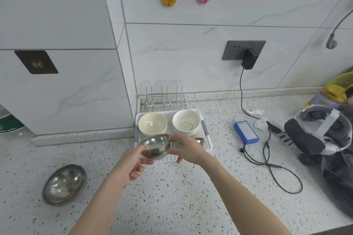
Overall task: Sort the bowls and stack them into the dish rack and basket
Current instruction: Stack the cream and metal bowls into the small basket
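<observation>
- Two hands hold one small steel bowl up in the air, just over the front of the white basket.
- At the bowl's left edge, the left hand pinches the rim with its thumb on top. Its other fingers curl loosely under the bowl.
- On the other side, the right hand pinches the right edge of the rim with its fingertips.
- Inside the basket sit two white bowl stacks, the left stack and the right stack, side by side at the back.
- I think the step now is putting this steel bowl into the front part of the basket.
- A bit of shiny metal peeks out behind the right hand, so a steel bowl may be in there already, but I cannot tell for sure.
- Next, the bowl should go down slowly and flat, and not bump the white bowls.
- One big steel bowl waits on the counter, well off to the left. It looks like the next one to sort.
- Behind the basket stands the wire dish rack, with nothing in it that I can see.
- The counter is speckled stone, and the wall has pale tiles.
- Off to the right lie a blue box and a black cable, clear of the job.
</observation>
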